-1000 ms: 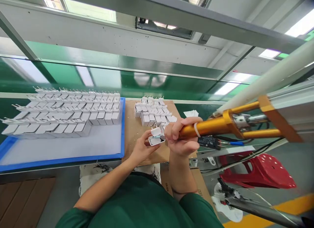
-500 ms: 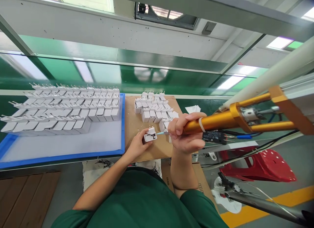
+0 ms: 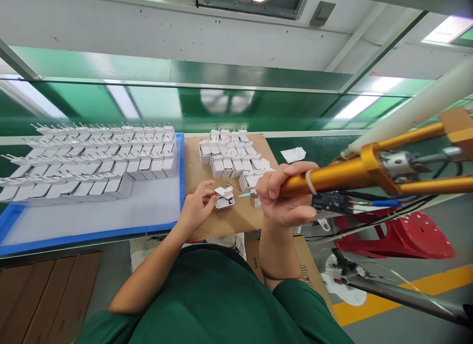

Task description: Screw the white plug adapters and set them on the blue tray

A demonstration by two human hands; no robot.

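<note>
White charger plug (image 3: 224, 198) rests on cardboard (image 3: 236, 220), left hand (image 3: 195, 209) touching it with spread fingers. Right hand (image 3: 283, 200) clenches the gold tool (image 3: 332, 179)

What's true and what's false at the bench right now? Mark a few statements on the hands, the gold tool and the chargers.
The right hand grips the gold tool. True.
The blue tray holds rows of white chargers. True.
The left hand rests in the blue tray. False: it is over the cardboard sheet, fingertips on a single charger.
The gold tool's tip points away from the single charger. False: it points toward it.
The red stool stands to the person's left. False: it is on the right.
</note>
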